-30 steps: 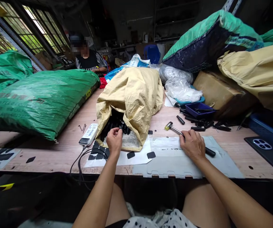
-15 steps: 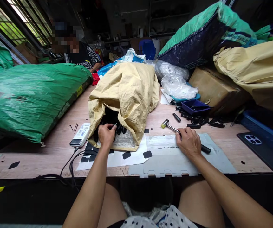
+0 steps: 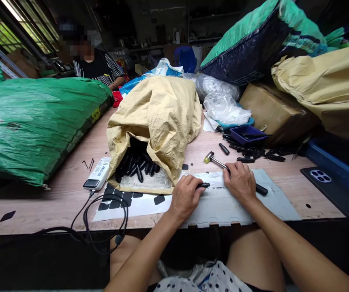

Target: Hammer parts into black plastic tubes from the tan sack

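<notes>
Both hands at the grey mat, each holding an item.

The left hand (image 3: pixel 186 197) pinches a short black cylindrical part (image 3: pixel 204 185) between thumb and fingers; the part juts out to the right, its tip just beside the right hand (image 3: pixel 240 182). The right hand is curled over the shaft of a small hammer (image 3: pixel 210 157) lying on the grey mat (image 3: pixel 271 198). More black parts (image 3: pixel 138 168) fill the mouth of a tan sack (image 3: pixel 159 109) on the counter (image 3: pixel 71 194), near the left hand.
</notes>
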Available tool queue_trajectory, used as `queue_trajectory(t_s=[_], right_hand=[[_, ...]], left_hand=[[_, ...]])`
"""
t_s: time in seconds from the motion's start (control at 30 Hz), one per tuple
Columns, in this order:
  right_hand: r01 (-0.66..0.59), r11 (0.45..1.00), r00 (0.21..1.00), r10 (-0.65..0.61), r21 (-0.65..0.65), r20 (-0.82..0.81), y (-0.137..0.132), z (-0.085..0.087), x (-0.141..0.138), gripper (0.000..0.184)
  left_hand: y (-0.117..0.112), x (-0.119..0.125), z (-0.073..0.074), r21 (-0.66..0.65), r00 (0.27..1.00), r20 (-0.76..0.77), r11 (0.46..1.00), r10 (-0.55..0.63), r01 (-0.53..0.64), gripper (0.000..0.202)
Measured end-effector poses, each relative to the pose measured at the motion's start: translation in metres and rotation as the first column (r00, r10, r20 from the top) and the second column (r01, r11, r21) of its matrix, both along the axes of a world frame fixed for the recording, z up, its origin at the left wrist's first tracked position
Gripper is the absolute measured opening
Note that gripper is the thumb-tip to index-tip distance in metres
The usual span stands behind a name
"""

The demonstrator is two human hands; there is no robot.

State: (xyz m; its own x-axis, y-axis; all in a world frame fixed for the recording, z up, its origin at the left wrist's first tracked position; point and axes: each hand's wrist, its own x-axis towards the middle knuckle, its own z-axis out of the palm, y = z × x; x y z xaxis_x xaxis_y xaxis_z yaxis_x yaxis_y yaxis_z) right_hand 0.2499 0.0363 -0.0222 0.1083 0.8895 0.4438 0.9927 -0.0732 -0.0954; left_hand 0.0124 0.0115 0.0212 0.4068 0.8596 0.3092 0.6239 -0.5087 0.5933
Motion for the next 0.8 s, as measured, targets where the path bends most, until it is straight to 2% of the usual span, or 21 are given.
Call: queue_trajectory(t_s=[0.1,0.2,0.37,0.57,0.8], right_hand=[[-0.001,1.0,1.0,0.001,0.001,-0.009,0.0,0.0,0.0,0.023],[-0.003,1.0,1.0,0.003,-0.003,-0.018,0.0,0.0,0.0,0.022],[-0.009,1.0,1.0,0.009,0.003,-0.023,0.0,0.0,0.001,0.022],[-0.006,1.0,1.0,0.006,0.0,-0.029,0.0,-0.001,0.001,0.022],[-0.006,1.0,1.0,0.006,-0.003,-0.021,0.0,-0.001,0.001,0.025]], left_hand=[[0.019,0.007,-0.018,-0.077,0.999,-0.051,0.997,0.009,-0.013,0.012],[0.027,0.004,-0.026,-0.109,0.999,-0.044,0.994,-0.009,0.004,0.015],[0.025,-0.004,-0.029,-0.108,0.999,0.034,0.994,0.032,-0.028,0.027],[0.024,-0.004,-0.032,-0.122,0.994,0.077,0.99,0.083,-0.073,0.016],[0.025,-0.004,-0.032,-0.126,0.993,0.077,0.989,0.09,-0.079,0.017]])
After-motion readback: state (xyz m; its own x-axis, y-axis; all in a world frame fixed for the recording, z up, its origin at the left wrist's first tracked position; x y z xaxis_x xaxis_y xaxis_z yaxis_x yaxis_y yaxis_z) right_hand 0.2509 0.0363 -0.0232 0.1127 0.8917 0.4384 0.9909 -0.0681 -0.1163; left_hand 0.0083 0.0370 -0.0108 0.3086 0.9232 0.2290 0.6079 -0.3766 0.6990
